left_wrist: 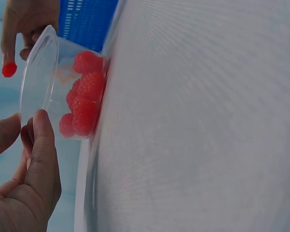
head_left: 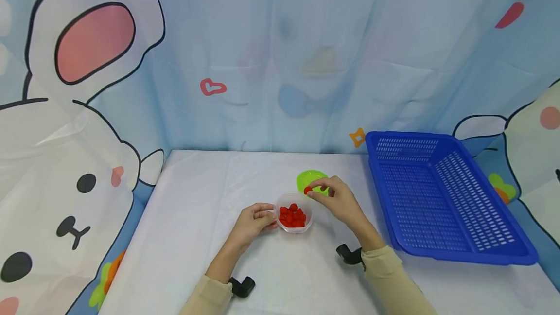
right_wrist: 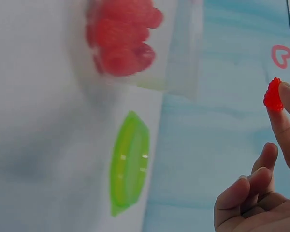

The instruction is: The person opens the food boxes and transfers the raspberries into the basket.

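Note:
My left hand (head_left: 251, 225) pinches the rim of a clear plastic cup (left_wrist: 44, 72) between thumb and fingers, at its left side. Several red raspberries (head_left: 292, 216) lie in the bottom of this cup, which stands upright on the table. Between thumb and index finger, my right hand (head_left: 339, 201) pinches a single raspberry (right_wrist: 273, 95), up beyond the cup's far right edge. Its other fingers are bent and hold nothing. Just behind the cup is a shallow green plastic lid (right_wrist: 129, 166) with a small tab, partly hidden by the right hand in the head view.
A large blue perforated basket (head_left: 426, 208) takes up the right side of the white-covered table (head_left: 197, 193). Behind the table hangs a light blue cartoon curtain (head_left: 262, 62). A black strap mount (head_left: 242, 287) is on the left wrist, another (head_left: 348, 254) on the right.

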Motion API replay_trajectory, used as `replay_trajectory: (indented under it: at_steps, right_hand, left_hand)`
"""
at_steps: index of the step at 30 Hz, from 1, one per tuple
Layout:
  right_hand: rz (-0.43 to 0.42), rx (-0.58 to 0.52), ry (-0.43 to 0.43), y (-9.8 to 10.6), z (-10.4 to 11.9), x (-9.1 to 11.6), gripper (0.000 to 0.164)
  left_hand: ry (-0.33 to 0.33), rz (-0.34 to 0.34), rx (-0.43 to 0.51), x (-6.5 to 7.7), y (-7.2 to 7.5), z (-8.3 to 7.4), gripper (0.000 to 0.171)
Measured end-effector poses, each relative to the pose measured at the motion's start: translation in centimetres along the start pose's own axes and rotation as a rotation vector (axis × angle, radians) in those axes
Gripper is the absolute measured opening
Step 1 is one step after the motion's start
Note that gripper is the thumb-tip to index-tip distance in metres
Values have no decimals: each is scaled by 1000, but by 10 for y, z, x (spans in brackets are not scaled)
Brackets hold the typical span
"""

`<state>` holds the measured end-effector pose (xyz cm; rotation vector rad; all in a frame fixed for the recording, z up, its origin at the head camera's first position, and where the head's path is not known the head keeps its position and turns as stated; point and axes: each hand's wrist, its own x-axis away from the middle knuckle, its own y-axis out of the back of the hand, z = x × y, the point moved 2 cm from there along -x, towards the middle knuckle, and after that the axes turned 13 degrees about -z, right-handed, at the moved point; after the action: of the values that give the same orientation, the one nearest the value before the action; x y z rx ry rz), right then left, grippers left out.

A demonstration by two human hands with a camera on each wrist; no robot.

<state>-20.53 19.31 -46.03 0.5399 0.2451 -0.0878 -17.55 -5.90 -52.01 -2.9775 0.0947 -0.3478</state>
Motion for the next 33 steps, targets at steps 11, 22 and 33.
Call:
replay_trajectory:
  at_steps: [11,22,33]
  right_hand:
    - [-60,71,61,46,38,-2,17]
    - [-88,174,20,113,51,-20,34]
    - [-157,252,-93,168,-6,-54,55]
  left_hand:
    - [18,-6,-1,0,0,-1,33]
    - [18,-1,-8,-1,1,-1,34]
    - [12,1,-7,-3,2,3,34]
